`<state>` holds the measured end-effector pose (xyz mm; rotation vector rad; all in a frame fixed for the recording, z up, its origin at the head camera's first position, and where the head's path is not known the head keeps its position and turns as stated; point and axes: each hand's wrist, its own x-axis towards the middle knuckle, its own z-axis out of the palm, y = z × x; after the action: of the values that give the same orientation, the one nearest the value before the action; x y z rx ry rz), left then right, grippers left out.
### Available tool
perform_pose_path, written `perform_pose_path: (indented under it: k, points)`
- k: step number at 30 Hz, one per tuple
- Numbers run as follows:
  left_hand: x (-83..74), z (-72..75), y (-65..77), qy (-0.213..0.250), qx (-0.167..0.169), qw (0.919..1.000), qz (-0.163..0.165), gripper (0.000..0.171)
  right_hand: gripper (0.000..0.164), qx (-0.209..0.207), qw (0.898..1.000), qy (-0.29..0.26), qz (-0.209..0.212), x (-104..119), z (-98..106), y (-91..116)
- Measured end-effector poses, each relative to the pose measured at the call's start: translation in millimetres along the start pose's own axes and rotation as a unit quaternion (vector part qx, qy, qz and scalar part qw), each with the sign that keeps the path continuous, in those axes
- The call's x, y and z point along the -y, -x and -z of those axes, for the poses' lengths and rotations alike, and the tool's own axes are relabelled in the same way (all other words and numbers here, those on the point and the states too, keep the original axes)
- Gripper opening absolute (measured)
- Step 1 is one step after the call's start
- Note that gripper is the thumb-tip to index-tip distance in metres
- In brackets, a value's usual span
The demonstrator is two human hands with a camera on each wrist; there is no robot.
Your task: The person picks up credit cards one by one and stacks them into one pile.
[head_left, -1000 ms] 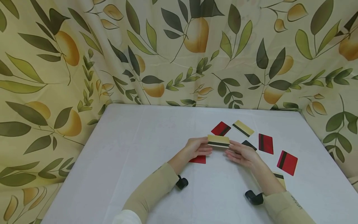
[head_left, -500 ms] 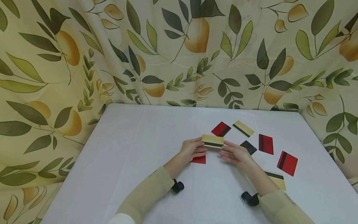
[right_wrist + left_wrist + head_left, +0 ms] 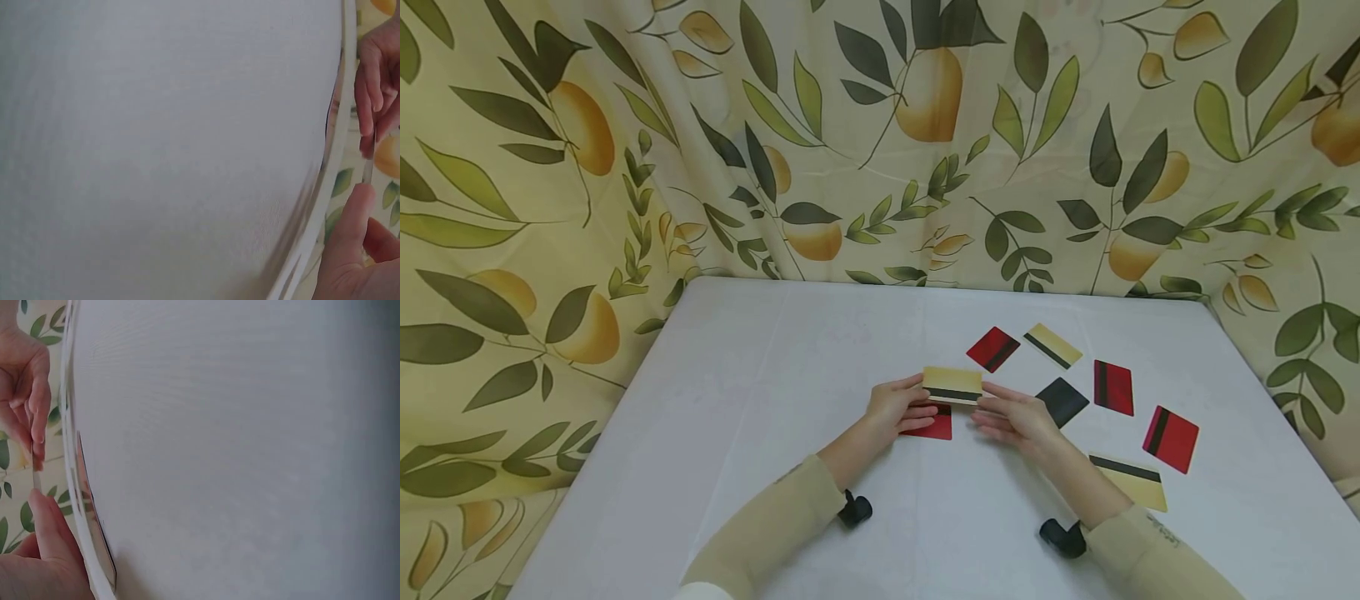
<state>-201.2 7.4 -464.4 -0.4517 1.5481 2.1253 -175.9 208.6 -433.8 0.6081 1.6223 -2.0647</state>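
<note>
A gold card with a black magnetic stripe (image 3: 952, 385) is held level above the table between both hands. My left hand (image 3: 897, 408) pinches its left end, while the right hand (image 3: 1021, 418) pinches the opposite end between thumb and fingers. In the left wrist view the card (image 3: 35, 478) shows edge-on as a thin strip; the right wrist view shows the same card (image 3: 368, 170) edge-on too. Below the left hand's fingers lies a red card (image 3: 934, 429), partly hidden. A black card (image 3: 1063, 402) lies just beyond the right hand.
On the white tabletop (image 3: 760, 358), more striped cards lie scattered to the right: a red card (image 3: 991, 347) and a gold card (image 3: 1056, 343) at the back, red cards (image 3: 1120, 390) farther right, and another gold card (image 3: 1142, 487) beside the right forearm. A leaf-and-fruit patterned curtain (image 3: 850, 192) hangs behind.
Both hands have moved left with the gold card, bringing it over the red card's back edge. The black card and the gold card by the right forearm now show more fully.
</note>
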Motion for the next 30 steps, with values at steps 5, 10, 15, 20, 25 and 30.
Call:
perform_pose_path:
  k: [5,10,15,20,25,30]
  points:
    - [2.4,6.0,4.0,0.002,-0.009,1.0000,-0.001,0.043,0.053,0.005,1.000,0.000,0.007,-5.0,-5.6,-0.9]
    - [4.5,12.2,7.5,0.000,-0.018,0.9998,0.003,0.044,0.052,-0.010,1.000,0.015,0.003,-12.0,-11.3,-2.9]
    - [5.9,19.3,10.7,-0.001,-0.026,0.9996,0.010,0.044,0.052,-0.012,1.000,0.021,0.001,-16.0,-17.5,-2.5]
    - [6.1,24.9,13.5,-0.006,-0.028,0.9995,0.012,0.044,0.050,-0.016,0.999,0.030,-0.005,-18.8,-23.3,-0.3]
    - [7.6,29.5,16.3,-0.013,-0.031,0.9993,0.015,0.043,0.049,-0.018,0.999,0.034,-0.009,-23.6,-26.9,0.9]
    - [8.9,33.7,18.6,-0.019,-0.032,0.9991,0.019,0.044,0.051,-0.017,0.999,0.042,-0.007,-27.5,-28.8,1.0]
